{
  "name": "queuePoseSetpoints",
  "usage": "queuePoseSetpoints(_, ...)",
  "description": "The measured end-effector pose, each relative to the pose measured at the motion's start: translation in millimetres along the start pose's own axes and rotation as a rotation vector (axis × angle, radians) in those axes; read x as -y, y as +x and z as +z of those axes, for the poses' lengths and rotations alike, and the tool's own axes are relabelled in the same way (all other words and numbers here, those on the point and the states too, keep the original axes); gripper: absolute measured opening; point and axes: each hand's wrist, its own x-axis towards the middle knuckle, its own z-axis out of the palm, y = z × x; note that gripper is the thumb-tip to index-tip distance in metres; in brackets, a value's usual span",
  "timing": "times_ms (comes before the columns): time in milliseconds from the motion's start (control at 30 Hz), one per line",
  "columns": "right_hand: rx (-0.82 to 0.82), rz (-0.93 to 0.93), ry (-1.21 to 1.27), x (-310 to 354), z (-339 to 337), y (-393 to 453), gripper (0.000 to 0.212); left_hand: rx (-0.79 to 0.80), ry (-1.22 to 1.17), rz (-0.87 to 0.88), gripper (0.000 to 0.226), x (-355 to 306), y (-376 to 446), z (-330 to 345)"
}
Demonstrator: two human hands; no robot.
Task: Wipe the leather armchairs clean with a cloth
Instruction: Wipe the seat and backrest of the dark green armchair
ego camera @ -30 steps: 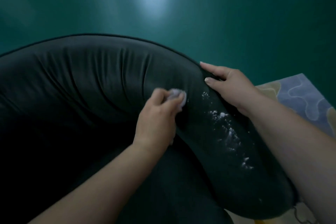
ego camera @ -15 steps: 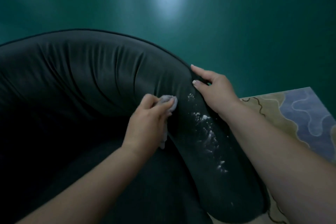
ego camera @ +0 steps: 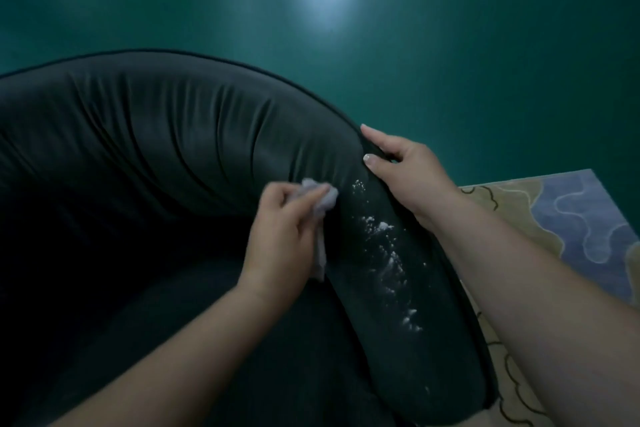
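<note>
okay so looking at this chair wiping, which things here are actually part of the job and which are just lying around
Part of the job:
- dark leather armchair
- crumpled pale cloth, gripped in the left hand
- white powdery specks along the armrest
- right hand, gripping the armrest's outer edge

Just there:
- patterned blue and beige rug
- glossy green floor

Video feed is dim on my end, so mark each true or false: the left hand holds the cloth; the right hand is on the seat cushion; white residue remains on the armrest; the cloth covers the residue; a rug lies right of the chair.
1. Left hand holds the cloth: true.
2. Right hand on the seat cushion: false, it holds the outer edge of the armchair.
3. White residue remains on the armrest: true.
4. Cloth covers the residue: false, it sits left of it.
5. Patterned rug lies right of the chair: true.
</note>
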Motion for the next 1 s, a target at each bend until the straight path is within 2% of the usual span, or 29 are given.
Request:
queuePoseSetpoints(67,0.038,0.017,0.017,0,-2,0,0.042,-0.080,-0.049,-0.070,0.036,-5,27,0)
queuePoseSetpoints(167,0.090,-0.042,-0.089,-2,-9,0,0.044,-0.043,0.002,-0.029,0.038,-14,49,7)
queuePoseSetpoints(233,0.139,-0.078,-0.125,-3,-15,-1,0.045,-0.008,0.047,0.015,0.035,-17,35,14)
queuePoseSetpoints(400,0.271,-0.126,-0.146,-6,-35,-4,0.038,-0.009,-0.088,-0.037,0.039,-20,-21,16)
queuePoseSetpoints(533,0.328,-0.147,-0.190,-10,-45,-6,0.039,-0.213,-0.011,-0.154,0.038,-24,16,18)
queuePoseSetpoints(600,0.341,-0.169,-0.198,-12,-46,-9,0.041,-0.207,0.028,-0.145,0.037,-31,29,28)
queuePoseSetpoints(700,0.351,-0.203,-0.206,-16,-48,-14,0.043,-0.146,0.079,-0.072,0.035,-39,4,41)
queuePoseSetpoints(767,0.367,-0.214,-0.208,-19,-50,-17,0.043,-0.129,0.043,-0.048,0.036,-42,-28,44)
queuePoseSetpoints(867,0.362,-0.206,-0.178,-23,-54,-23,0.042,-0.106,-0.037,-0.108,0.043,-45,-50,37)
queuePoseSetpoints(1000,0.348,-0.216,-0.198,-26,-58,-30,0.042,-0.254,0.039,-0.166,0.045,-42,-3,22)
